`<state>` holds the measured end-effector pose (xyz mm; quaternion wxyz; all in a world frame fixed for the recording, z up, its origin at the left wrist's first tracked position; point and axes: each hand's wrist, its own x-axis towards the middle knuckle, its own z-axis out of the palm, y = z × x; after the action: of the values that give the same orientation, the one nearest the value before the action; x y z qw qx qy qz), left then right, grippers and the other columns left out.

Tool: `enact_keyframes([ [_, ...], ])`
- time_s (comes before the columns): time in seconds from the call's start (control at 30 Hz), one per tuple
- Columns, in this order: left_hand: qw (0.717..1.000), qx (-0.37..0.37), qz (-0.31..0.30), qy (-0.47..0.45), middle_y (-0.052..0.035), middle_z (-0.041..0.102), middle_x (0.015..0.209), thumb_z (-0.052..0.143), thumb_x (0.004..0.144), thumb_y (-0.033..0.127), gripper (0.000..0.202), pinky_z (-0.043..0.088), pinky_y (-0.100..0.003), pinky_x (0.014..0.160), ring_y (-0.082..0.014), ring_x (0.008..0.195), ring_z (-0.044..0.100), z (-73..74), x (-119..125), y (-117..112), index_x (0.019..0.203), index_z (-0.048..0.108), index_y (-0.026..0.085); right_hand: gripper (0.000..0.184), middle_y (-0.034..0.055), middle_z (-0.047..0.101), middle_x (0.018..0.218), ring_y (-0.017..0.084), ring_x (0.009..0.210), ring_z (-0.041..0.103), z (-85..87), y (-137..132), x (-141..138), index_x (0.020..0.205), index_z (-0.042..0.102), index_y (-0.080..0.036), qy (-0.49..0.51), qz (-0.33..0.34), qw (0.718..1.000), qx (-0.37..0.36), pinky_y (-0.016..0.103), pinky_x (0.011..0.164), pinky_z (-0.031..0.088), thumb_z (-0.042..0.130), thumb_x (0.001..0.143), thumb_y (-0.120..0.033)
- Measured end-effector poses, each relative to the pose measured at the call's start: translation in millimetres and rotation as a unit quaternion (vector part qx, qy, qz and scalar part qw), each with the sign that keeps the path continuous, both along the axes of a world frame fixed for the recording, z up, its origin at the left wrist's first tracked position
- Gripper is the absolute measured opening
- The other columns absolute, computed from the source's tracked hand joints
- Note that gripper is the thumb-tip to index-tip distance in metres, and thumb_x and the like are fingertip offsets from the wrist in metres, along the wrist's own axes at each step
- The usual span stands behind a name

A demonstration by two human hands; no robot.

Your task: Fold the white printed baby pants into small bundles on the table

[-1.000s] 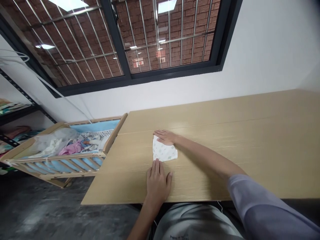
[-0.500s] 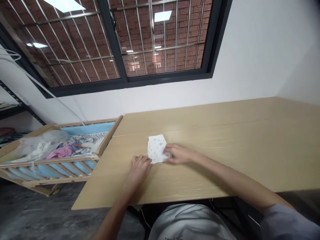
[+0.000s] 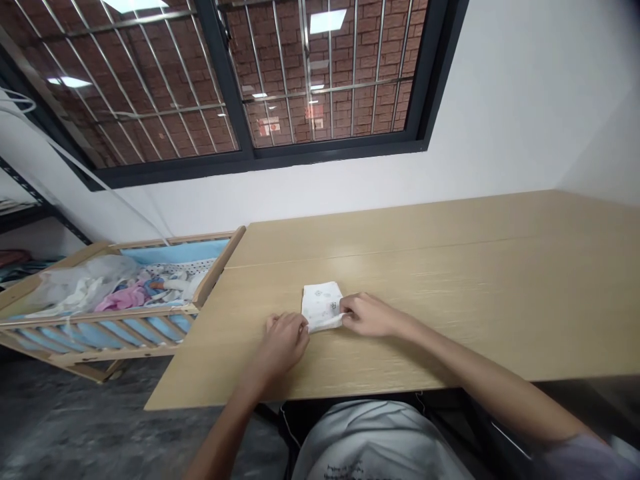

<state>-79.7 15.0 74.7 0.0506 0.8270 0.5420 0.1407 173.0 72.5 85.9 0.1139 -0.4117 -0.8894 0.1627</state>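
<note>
Our left grip [image 3: 287, 340] and right grip [image 3: 369, 315] pinch a cloth [image 3: 321, 301] by its near corners, maybe keeping it straight.

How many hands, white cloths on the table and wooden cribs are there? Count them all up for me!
Hands: 2 (left hand, right hand)
White cloth on the table: 1
Wooden crib: 1
Total: 4
</note>
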Motion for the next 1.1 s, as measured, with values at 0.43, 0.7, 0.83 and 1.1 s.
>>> enact_keyframes([
  [0.43, 0.986, 0.029, 0.159, 0.049, -0.0155, 0.066, 0.116, 0.034, 0.099, 0.013, 0.029, 0.038, -0.041, 0.095, -0.0269, 0.11, 0.062, -10.0, 23.2, 111.6, 0.109, 0.06, 0.017, 0.024, 0.0154, 0.068, 0.111, 0.023, 0.096, 0.062, -32.9, 92.7, -30.4, 0.108, 0.058, -0.015, 0.045, -0.16, 0.986, 0.031, 0.028, 0.076, 0.039, 0.037, 0.101, -0.024],
  [0.7, 0.981, 0.035, 0.181, 0.059, -0.0166, 0.067, 0.113, 0.039, 0.097, 0.012, 0.028, 0.045, -0.04, 0.091, -0.027, 0.104, 0.065, -47.2, 20.2, 130.8, 0.112, 0.063, 0.014, 0.029, 0.0175, 0.068, 0.112, 0.026, 0.105, 0.062, -68.9, 104.1, -35.0, 0.115, 0.055, -0.014, 0.037, -0.179, 0.98, 0.076, 0.032, 0.085, 0.043, 0.032, 0.105, -0.028],
  [0.83, 0.982, 0.049, 0.179, 0.034, -0.0199, 0.068, 0.11, 0.036, 0.1, 0.017, 0.032, 0.048, -0.043, 0.091, -0.0291, 0.105, 0.065, -44.2, 18.3, 129.2, 0.113, 0.064, 0.011, 0.034, 0.0197, 0.064, 0.12, 0.028, 0.114, 0.059, -61.6, 102.3, -32.0, 0.123, 0.054, -0.011, 0.056, -0.199, 0.974, 0.092, 0.036, 0.095, 0.043, 0.036, 0.104, -0.033],
  [1.1, 0.994, 0.082, 0.009, -0.07, -0.0179, 0.031, 0.163, 0.026, 0.104, 0.049, 0.065, 0.027, -0.039, 0.122, -0.023, 0.152, 0.027, -44.5, 36.4, 100.1, 0.156, 0.025, 0.01, 0.062, 0.021, 0.04, 0.156, 0.031, 0.144, 0.036, -49.5, 64.6, -36.7, 0.153, 0.034, -0.007, 0.048, 0.011, 0.983, 0.178, 0.046, 0.119, 0.028, 0.042, 0.096, -0.032],
])
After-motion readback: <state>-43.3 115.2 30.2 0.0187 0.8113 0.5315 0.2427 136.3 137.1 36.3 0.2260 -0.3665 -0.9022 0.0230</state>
